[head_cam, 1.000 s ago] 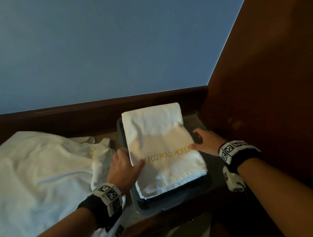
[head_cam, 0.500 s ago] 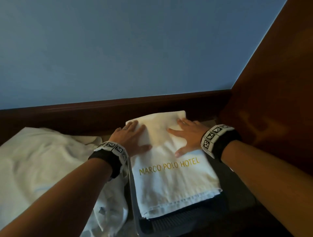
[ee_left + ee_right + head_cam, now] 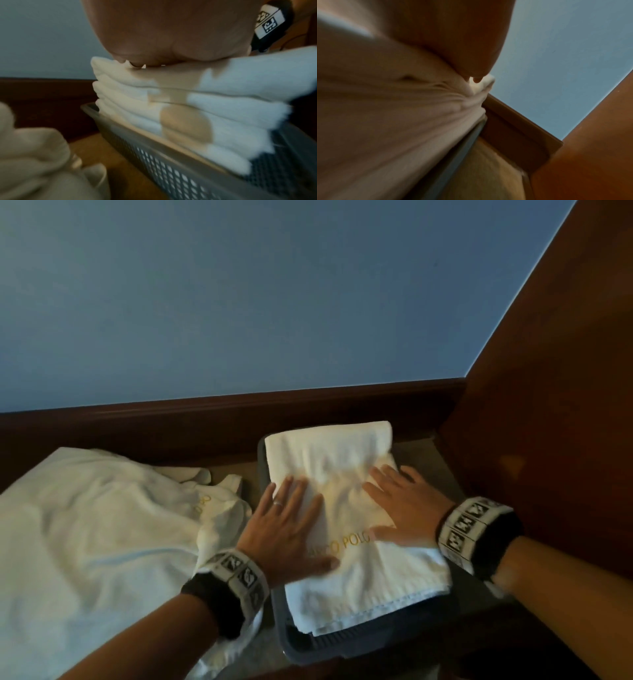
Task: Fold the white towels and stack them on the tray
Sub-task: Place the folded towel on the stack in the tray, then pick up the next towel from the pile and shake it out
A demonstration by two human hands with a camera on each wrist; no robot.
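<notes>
Closest to the camera are the two forearms, each with a black wrist band [image 3: 226, 587] carrying black-and-white marker squares. Just under the wrists is the near rim of the grey mesh tray [image 3: 342, 648], with the fringed near edge of the top towel [image 3: 363, 587] hanging a bit over it.

Both hands are flat on that towel, palms down, fingers straight and spread, nothing gripped. The left hand [image 3: 291, 529] lies on the towel's left side, thumb pointing across the gold lettering, and there's a ring [image 3: 278, 503] on one finger. The right hand [image 3: 400, 508] presses the right side, thumb stretched toward the left hand. Between the two thumbs you can read "POLO" in gold; the rest of the wording is covered or blurred.

The left wrist view shows the palm [image 3: 163, 40] sitting on top of a stack of folded towels [image 3: 223, 108], several layers deep, rising above the mesh wall of the tray [image 3: 171, 174]. The right wrist view is mostly blurry cloth [image 3: 393, 108] bunched under the hand.

To the left of the left hand sits a loose pile of unfolded white towels [image 3: 85, 525] on the brown surface, touching the wrist band.

Beyond the fingertips, the far end of the folded towel reaches the tray's back edge, then a dark wooden ledge [image 3: 239, 409], then a blue wall [image 3: 274, 285]. A brown wood panel [image 3: 565, 371] rises right of the right hand.
</notes>
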